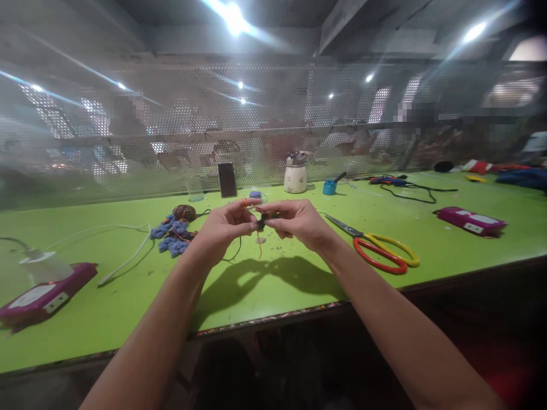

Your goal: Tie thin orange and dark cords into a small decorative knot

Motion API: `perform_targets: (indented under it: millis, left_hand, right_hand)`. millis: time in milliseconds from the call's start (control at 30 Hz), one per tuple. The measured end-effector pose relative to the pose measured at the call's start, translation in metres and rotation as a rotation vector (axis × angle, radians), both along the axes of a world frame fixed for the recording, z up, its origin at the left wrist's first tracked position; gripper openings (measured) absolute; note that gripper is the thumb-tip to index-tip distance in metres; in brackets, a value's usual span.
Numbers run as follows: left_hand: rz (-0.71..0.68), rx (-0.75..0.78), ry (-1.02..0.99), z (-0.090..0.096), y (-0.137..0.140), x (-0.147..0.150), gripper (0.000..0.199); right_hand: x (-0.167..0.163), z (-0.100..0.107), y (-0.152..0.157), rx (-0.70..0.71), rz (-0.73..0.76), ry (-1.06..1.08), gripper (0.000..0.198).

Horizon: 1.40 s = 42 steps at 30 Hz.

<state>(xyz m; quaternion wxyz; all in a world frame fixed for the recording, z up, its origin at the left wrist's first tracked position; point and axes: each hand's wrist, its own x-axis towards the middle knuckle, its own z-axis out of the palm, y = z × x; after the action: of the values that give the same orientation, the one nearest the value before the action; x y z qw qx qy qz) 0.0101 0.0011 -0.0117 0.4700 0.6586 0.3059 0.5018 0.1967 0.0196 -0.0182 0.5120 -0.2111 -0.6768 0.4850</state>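
My left hand (pixel 228 226) and my right hand (pixel 299 224) meet above the middle of the table, fingertips pinched together. Between them is a small piece of dark yarn work (pixel 261 221), with a short orange yarn end (pixel 260 245) hanging below. A loop of orange yarn (pixel 245 202) lies round a finger of my left hand. Whether my right hand also holds a thin tool is too small to make out. Left of my left hand lie blue-purple crocheted pieces (pixel 175 245) and a multicoloured yarn ball (pixel 184 213). Scissors with red and yellow handles (pixel 380 253) lie beside my right forearm.
On the green table (pixel 141 307) a phone (pixel 227 180), a white bottle (pixel 295 176) and a blue pot (pixel 329 187) stand before a perforated screen (pixel 171 125). Purple power strips lie left (pixel 47 293) and right (pixel 470 221). A white cable (pixel 128 265) crosses the left side.
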Motion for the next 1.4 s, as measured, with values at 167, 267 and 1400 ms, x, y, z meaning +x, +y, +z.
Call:
perform_targets:
  millis: [167,267,1400]
  left_hand:
    - [0.023,-0.001,-0.011,0.001,-0.002,0.003,0.043]
    - [0.055,-0.003,-0.040,0.001,-0.002,0.005,0.045]
    - [0.118,-0.103,-0.142,0.001,-0.007,0.013,0.050]
  right_hand:
    - [0.001,0.000,0.000,-0.019,0.027,0.002,0.026]
    - [0.000,0.000,-0.002,-0.037,0.034,0.009,0.027]
    - [0.004,-0.001,0.005,-0.062,0.063,-0.010,0.027]
